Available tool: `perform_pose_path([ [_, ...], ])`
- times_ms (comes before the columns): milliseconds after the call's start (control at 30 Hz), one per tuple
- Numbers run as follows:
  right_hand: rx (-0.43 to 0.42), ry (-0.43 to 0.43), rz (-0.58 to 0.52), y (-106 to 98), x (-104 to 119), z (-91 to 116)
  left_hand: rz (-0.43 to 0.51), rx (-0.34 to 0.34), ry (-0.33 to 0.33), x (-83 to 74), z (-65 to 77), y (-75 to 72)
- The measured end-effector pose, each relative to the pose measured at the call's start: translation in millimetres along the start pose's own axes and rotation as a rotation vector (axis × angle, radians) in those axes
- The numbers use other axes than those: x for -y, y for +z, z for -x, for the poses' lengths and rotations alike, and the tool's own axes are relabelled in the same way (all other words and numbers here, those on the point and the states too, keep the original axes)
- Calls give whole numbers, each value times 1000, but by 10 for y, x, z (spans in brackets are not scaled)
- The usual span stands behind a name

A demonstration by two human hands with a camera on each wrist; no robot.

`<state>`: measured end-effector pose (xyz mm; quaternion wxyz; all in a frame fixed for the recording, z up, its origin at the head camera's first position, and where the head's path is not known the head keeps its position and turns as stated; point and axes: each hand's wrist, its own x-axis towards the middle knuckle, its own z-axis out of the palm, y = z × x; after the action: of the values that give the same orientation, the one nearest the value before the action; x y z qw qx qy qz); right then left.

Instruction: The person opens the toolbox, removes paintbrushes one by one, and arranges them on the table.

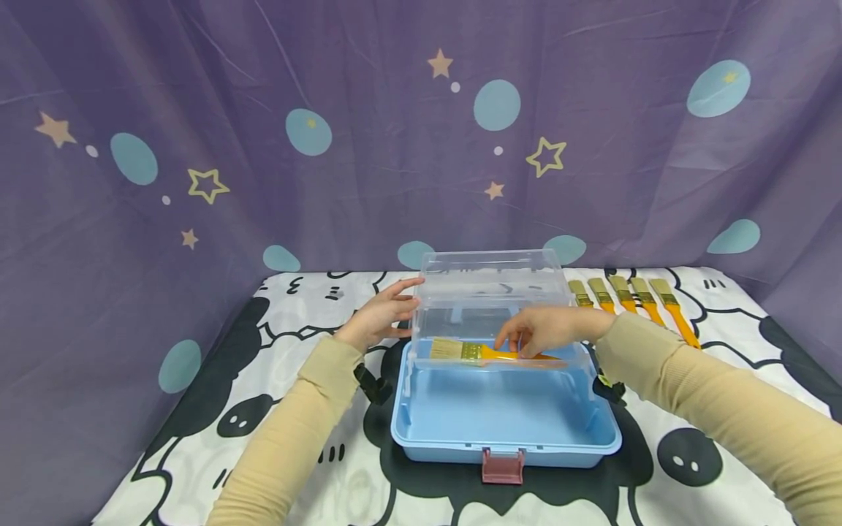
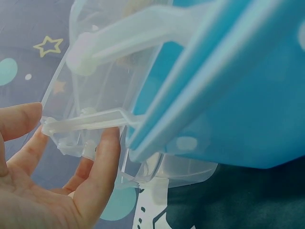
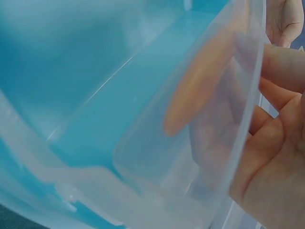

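A light-blue box stands with its clear lid raised at the back and a clear tray lifted above the blue base. Over that tray, my right hand pinches the orange handle of a flat paintbrush, its pale bristles pointing left. The right wrist view shows the handle end through the tray's cloudy wall. At the box's left side is my left hand, its fingers spread and extended. In the left wrist view, its fingertips touch the clear side near a white hinge arm.
Several more flat paintbrushes lie in a row to the right, bristles toward the back, partly behind my right forearm. A dark pink latch hangs at the box's front. Behind the patterned cloth is a purple curtain.
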<state>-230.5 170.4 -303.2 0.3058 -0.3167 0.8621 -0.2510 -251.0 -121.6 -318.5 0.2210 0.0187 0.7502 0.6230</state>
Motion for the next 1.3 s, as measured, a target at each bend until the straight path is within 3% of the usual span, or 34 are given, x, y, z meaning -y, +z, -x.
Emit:
perform_pose_path([
  [833, -12, -3, 81, 0, 54, 38, -1, -9, -3, -3, 5, 7],
  [1300, -18, 18, 20, -19, 34, 36, -3, -1, -2, -4, 10, 10],
])
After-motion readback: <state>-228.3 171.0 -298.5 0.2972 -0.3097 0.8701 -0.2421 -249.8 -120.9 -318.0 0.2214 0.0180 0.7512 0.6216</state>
